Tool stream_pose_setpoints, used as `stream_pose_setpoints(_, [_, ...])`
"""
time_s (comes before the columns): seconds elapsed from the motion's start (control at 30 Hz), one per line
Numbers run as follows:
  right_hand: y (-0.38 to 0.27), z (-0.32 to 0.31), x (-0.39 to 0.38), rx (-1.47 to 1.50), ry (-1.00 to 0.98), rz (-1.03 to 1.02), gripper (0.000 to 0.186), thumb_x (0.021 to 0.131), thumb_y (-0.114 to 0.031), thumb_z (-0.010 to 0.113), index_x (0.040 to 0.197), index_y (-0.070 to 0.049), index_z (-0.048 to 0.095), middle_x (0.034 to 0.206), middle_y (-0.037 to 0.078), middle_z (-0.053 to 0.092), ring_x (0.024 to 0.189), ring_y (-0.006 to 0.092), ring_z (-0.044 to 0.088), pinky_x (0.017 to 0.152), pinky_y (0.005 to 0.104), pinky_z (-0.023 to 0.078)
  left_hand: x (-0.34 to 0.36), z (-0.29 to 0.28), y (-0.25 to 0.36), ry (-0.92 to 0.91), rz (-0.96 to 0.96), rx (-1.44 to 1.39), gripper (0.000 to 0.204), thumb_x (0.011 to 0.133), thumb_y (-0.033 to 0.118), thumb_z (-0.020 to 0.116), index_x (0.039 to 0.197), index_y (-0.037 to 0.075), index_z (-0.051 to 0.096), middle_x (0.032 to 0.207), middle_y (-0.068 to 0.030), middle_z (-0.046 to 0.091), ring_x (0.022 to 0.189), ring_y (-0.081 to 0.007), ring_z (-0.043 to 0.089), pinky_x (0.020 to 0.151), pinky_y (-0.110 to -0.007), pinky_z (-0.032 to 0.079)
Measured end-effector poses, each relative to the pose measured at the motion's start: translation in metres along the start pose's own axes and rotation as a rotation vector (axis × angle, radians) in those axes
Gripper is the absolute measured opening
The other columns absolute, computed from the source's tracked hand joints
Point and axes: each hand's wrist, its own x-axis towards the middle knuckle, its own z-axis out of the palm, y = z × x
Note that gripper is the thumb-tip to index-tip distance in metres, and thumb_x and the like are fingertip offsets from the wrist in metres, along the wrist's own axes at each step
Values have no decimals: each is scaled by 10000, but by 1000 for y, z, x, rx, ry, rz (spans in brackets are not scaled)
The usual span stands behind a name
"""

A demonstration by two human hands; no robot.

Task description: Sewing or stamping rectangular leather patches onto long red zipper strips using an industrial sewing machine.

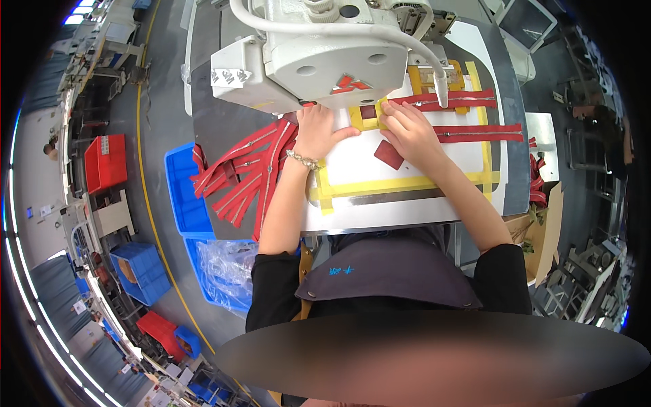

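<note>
My left hand (317, 133), a beaded bracelet (303, 160) at its wrist, lies on the white work plate (359, 169) with its thumb stretched out. Its fingertips reach the underside of the grey-white sewing machine head (332, 64), which partly hides them. My right hand (411, 138) is closed, fingertips together at the edge of a small yellow frame (369, 123); what they pinch is hidden. Inside that frame sits a dark red square piece (367, 112). Two red zippers run right from near the right hand, an upper zipper (468, 100) and a lower zipper (481, 133). A loose red patch (388, 155) lies below.
A pile of red zippers (247, 169) hangs over the table's left side, by a blue bin (182, 190). Below it stands another blue bin holding clear plastic (230, 268). An open cardboard box (548, 230) is at the right. Yellow tape (400, 184) borders the plate.
</note>
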Motion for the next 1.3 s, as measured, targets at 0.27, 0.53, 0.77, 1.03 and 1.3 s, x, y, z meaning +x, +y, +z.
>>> stream_pose_setpoints(0.27, [11,-16,12,-36,-20,-89,272,747,-164,757,954,-76,605,1110,61,649,1023,213,625,1013,431,424,5,-11,8,-11,-43,-88,857,660,663,682,1271,77,548,1157,-173,603,1117,-347,525,893,-470,306])
stream_pose_setpoints(0.53, [49,2,57,-191,209,131,391,779,-200,727,1117,-46,602,1051,107,639,1036,305,585,1034,483,359,-3,1,3,89,12,43,764,702,684,639,1030,-6,627,939,-159,612,928,-347,551,843,-437,353])
stream_pose_setpoints(0.77, [55,17,63,-113,90,305,380,777,-220,713,1111,-71,609,1070,111,626,1091,307,545,994,487,322,-8,6,6,184,62,178,702,731,649,630,1056,26,598,1025,-127,579,966,-323,529,862,-427,378])
stream_pose_setpoints(1.03, [29,-14,32,-359,-17,269,262,806,-284,715,944,-80,627,962,64,580,1016,254,547,930,445,344,-9,2,13,266,109,151,709,747,601,647,1189,52,578,1090,-121,593,967,-319,538,873,-414,390])
stream_pose_setpoints(1.3, [18,-5,32,-272,-63,237,287,828,-274,705,991,-56,615,1072,81,542,996,267,522,917,435,366,-10,-2,21,213,68,58,518,728,495,723,1017,79,616,978,-89,596,919,-280,553,832,-390,403])
